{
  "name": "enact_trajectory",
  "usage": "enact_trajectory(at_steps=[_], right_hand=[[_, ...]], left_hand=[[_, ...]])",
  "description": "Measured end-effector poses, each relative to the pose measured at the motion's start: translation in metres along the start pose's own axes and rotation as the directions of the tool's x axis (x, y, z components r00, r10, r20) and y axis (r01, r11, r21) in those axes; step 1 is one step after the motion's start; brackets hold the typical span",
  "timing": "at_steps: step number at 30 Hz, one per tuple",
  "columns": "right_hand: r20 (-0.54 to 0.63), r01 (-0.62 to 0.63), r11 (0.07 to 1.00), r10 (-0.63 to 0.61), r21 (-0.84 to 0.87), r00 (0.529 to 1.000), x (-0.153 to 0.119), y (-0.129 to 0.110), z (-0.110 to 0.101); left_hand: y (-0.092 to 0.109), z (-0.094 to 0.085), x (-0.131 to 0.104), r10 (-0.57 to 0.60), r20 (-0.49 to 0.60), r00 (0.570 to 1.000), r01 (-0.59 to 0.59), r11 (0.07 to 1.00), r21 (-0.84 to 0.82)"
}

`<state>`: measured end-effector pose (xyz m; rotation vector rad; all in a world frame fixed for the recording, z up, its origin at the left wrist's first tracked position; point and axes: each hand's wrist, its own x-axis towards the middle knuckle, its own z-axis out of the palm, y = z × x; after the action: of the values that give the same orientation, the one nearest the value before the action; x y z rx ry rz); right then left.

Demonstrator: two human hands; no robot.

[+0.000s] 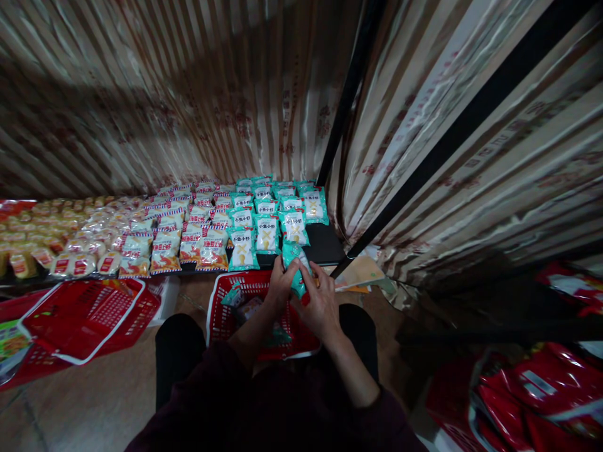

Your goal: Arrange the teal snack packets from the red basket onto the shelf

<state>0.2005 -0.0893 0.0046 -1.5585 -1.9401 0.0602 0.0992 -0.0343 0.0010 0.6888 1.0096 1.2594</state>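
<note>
A teal snack packet (296, 271) sits just below the centre of the frame, held between both hands above the far rim of a red basket (221, 317). The left hand (281, 284) grips the packet's left edge with its fingers curled over the top, and the right hand (320, 304) closes around its right and lower side, fingers wrapped against the wrapper. The basket beneath the hands holds a few more packets, one of them teal near its upper left corner; the rest are too dark to make out. The person's dark-clad knees (179, 351) flank the basket at the bottom of the frame. Just above the hands, a low black shelf (327, 245) carries rows of matching teal packets (266, 216) at centre, then red-and-white packets (188, 229) to their left, then yellowish packets (70, 235) running to the left edge. A second red basket (87, 317) lies tilted on the floor at lower left. Striped shiny curtains (188, 88) fill the upper half of the frame, crossed by black poles (351, 94). Red bags (541, 389) pile up in the lower right corner.
</note>
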Motion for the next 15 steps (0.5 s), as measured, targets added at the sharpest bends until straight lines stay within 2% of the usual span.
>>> enact_trajectory(at_steps=[4,9,12,14,15], right_hand=[[0.01,0.064,0.998,-0.064,-0.016,0.998,-0.002,-0.002,-0.001],[-0.004,0.061,0.995,-0.061,0.08,0.998,-0.003,-0.001,-0.001],[-0.08,-0.07,0.971,0.09,0.228,0.993,-0.004,0.004,0.007],[-0.103,-0.219,0.906,0.272,0.362,0.957,-0.005,0.01,0.015],[-0.077,-0.296,0.843,0.367,0.449,0.927,-0.004,0.014,0.018]], left_hand=[[0.006,-0.002,0.0,0.02,-0.017,1.0,-0.02,0.999,0.029],[0.014,-0.004,-0.004,-0.051,0.003,0.999,0.051,0.997,-0.06],[0.015,-0.005,-0.005,-0.09,0.031,0.995,0.094,0.985,-0.143],[0.013,-0.006,-0.004,-0.108,0.046,0.993,0.115,0.977,-0.182],[0.011,-0.006,-0.003,-0.117,0.054,0.992,0.125,0.973,-0.193]])
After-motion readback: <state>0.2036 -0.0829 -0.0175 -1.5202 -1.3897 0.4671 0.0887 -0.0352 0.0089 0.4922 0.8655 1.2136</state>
